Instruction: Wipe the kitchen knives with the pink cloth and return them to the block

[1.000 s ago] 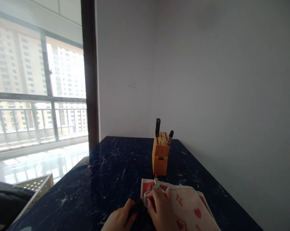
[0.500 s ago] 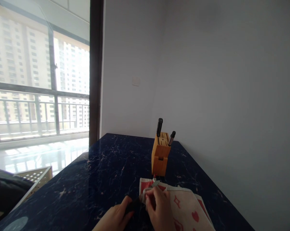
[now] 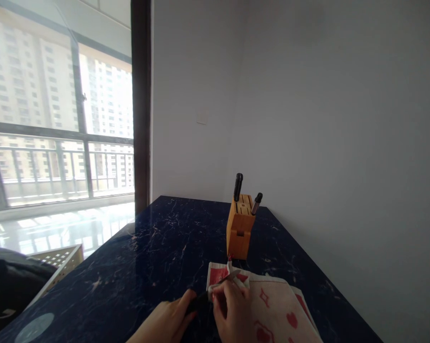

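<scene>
In the head view, the left hand (image 3: 174,315) grips a knife (image 3: 232,276) by its black handle (image 3: 200,302). The blade extends past the right hand (image 3: 232,309), which pinches a cloth (image 3: 277,309) against it. The cloth spreads rightward from that hand; a knife block (image 3: 239,244) stands beyond.

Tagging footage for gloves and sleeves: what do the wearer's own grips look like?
Left grip and right grip: bare human hands, no gloves, cables or markings visible; too small to rule out fine rings. Left wrist shows no sleeve or watch; the lower edge cuts off the rest.
</scene>
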